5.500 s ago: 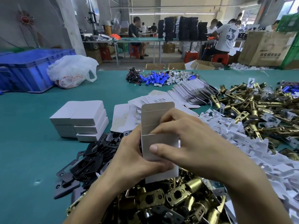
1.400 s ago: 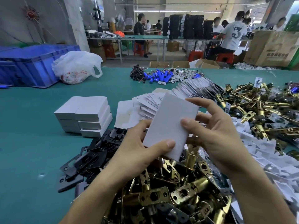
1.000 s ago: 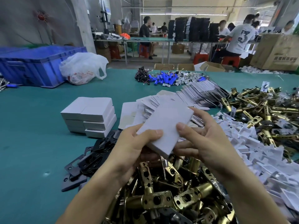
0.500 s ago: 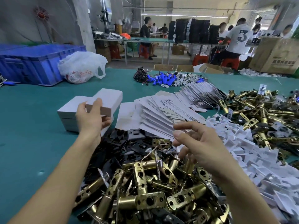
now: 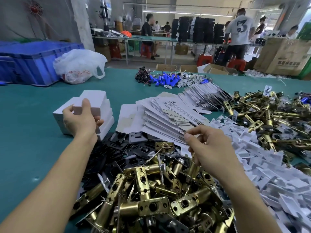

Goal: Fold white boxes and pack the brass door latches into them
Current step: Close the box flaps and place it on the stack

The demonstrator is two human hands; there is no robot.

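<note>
A closed white box (image 5: 94,102) lies on top of the stack of finished white boxes (image 5: 107,121) at the left. My left hand (image 5: 80,120) grips its near end, thumb on top. A fanned pile of flat box blanks (image 5: 161,115) covers the middle of the green table (image 5: 30,148). My right hand (image 5: 210,147) pinches the near edge of that pile between thumb and forefinger. Brass door latches (image 5: 151,190) are heaped right in front of me, under both forearms.
A second heap of brass latches (image 5: 262,111) and a drift of white plastic inserts (image 5: 255,158) fill the right side. Black strike plates (image 5: 114,152) lie beside the box stack. Farther back are blue cells (image 5: 165,80), a plastic bag (image 5: 79,66) and a blue crate (image 5: 33,59).
Both hands closed the box, then my left hand carried it left onto the stack. My right hand let go and moved to the edge of the flat blanks.
</note>
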